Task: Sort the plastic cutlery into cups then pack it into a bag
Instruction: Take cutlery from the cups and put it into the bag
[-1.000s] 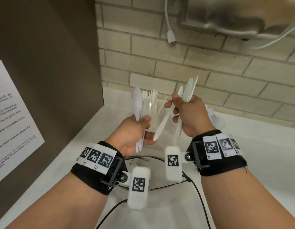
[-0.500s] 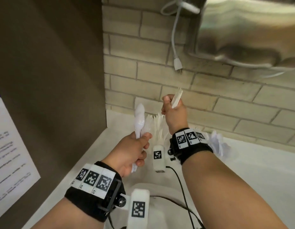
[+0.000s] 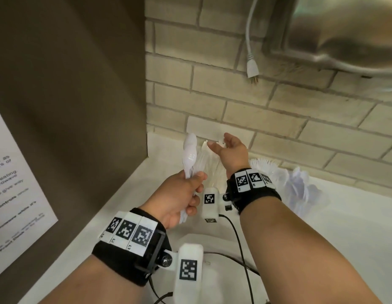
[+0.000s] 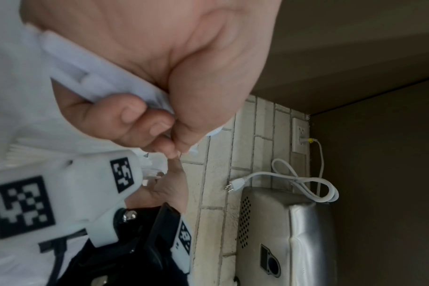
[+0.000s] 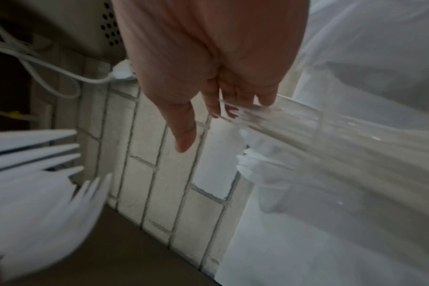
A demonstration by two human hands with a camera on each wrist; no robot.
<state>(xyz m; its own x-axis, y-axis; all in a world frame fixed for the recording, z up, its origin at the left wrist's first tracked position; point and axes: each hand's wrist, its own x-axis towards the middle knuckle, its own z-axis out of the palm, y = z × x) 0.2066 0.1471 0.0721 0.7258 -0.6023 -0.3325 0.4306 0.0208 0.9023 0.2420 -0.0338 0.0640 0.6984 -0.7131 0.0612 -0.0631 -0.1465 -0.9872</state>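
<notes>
My left hand [image 3: 186,191] grips a bunch of white plastic spoons [image 3: 190,150] by the handles, bowls up; the left wrist view shows my fingers curled round the handles [image 4: 98,85]. My right hand [image 3: 225,145] is open, fingers straight, holding nothing, just above a clear cup [image 3: 210,172] of white cutlery near the brick wall. In the right wrist view my fingertips [image 5: 216,110] are at the cup's rim [image 5: 289,108]. Blurred white knife and fork ends [image 5: 37,154] show at the left edge.
More white forks [image 3: 265,165] and a crumpled clear bag [image 3: 300,189] lie right of the cup on the white counter [image 3: 344,227]. A brown panel [image 3: 70,106] walls the left side. A steel appliance [image 3: 344,29] and a loose plug [image 3: 253,71] hang above.
My right hand has let go of the knives it held over the cup and now stands open. My left hand still holds the spoons and has barely moved.
</notes>
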